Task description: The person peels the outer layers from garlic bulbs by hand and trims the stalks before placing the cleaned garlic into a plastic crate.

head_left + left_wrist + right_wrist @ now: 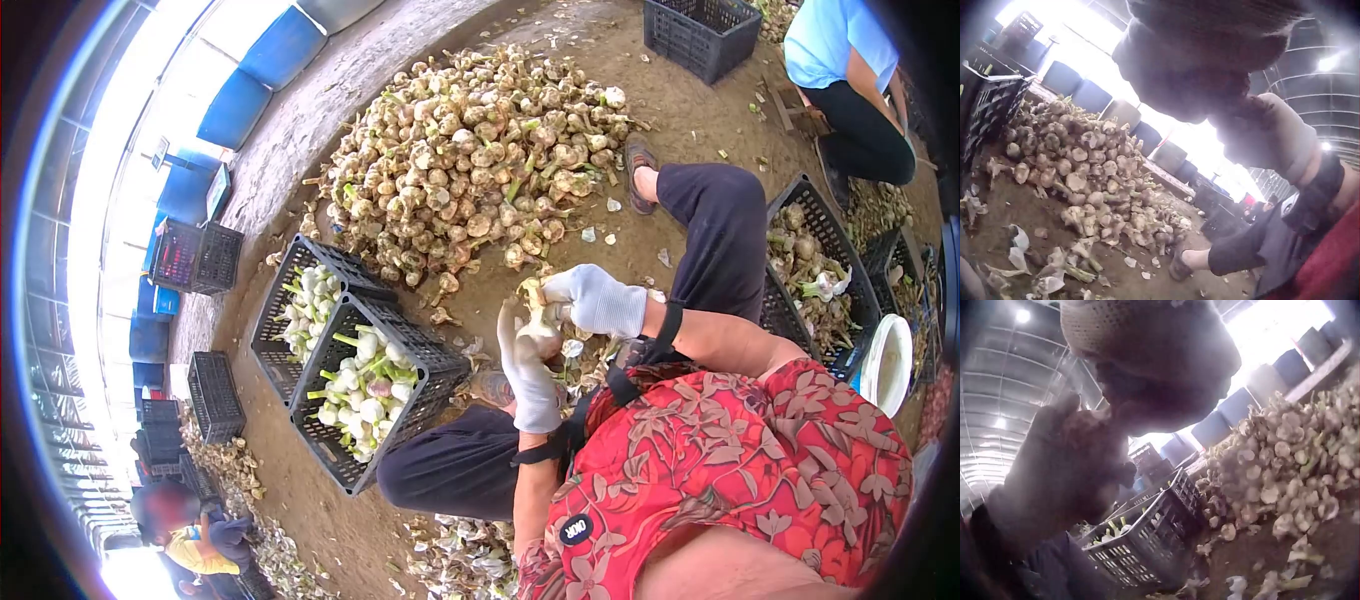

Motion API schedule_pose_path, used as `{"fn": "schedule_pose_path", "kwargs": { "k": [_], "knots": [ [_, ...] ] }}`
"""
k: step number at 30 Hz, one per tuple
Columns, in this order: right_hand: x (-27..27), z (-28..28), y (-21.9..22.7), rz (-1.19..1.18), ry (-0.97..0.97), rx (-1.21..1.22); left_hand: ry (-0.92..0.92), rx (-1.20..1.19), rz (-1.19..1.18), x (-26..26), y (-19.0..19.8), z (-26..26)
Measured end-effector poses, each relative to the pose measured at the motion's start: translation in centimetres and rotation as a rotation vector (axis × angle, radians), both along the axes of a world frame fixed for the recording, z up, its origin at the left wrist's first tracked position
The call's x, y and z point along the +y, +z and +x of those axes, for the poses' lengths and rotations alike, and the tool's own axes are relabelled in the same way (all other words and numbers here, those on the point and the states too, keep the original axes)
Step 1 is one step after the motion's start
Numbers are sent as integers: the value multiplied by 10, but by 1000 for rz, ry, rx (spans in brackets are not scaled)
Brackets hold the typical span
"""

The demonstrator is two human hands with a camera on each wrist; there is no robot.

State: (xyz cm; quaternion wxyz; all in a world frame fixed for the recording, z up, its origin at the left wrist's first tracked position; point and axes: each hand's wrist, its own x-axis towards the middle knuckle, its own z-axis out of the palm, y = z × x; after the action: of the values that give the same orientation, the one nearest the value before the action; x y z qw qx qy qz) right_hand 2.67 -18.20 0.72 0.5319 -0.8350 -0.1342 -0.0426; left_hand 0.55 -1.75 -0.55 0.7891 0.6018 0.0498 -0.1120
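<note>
A garlic bulb (546, 340) with brownish, papery outer skin is held between two gloved hands above the lap. My left hand (530, 380) supports the bulb from its near side, fingers reaching up along it. From the other side my right hand (600, 302) grips it, with fingers and thumb at the loose skin and stem. In the left wrist view, the left hand (1204, 62) is a dark shape overlapping the right hand (1272, 134). The right wrist view shows the right hand (1160, 362) close against the left hand (1063, 462), with the bulb mostly hidden.
A large heap of unpeeled garlic (470, 160) lies ahead on the dirt floor. Beside the left leg, a black crate (425, 425) holds cleaned white bulbs. Another crate (800, 325) with garlic and a white bucket (887, 365) stand at right. Other people (845, 50) work nearby.
</note>
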Motion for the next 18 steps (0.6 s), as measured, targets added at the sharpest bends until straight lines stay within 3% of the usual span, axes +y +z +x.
{"fn": "schedule_pose_path", "kwargs": {
  "k": [1, 4, 5, 8, 9, 11, 12, 13, 14, 17, 18],
  "knots": [
    [4, -1, -6, -39, -54, -178, 77, -84, -99, -9, -8, 2],
    [7, -5, -6, 175, -50, 134, -241, 541, -666, 9, 4, 4],
    [11, -7, -6, 268, -50, 148, -363, 548, -931, 6, 5, 5],
    [20, -10, -12, 495, -91, 252, -386, 521, -939, 6, 11, 9],
    [21, -9, -14, 530, -130, 328, -589, 355, -1012, 5, 11, 17],
    [29, -6, -21, 613, -277, 351, -128, 142, -368, -3, 14, 4],
    [29, -5, -25, 475, -316, 242, 95, 30, -46, -14, 20, -2],
    [30, -6, -30, 335, -347, 141, 156, -209, 85, -21, 4, -2],
    [32, -8, -33, 194, -372, 42, 230, -293, 161, -25, -10, -6],
    [38, -12, -13, 88, -238, -185, 422, -49, -133, -23, 3, 4],
    [37, -12, -10, 24, -188, -250, 316, 30, -198, -15, 2, 6]
  ]
}}
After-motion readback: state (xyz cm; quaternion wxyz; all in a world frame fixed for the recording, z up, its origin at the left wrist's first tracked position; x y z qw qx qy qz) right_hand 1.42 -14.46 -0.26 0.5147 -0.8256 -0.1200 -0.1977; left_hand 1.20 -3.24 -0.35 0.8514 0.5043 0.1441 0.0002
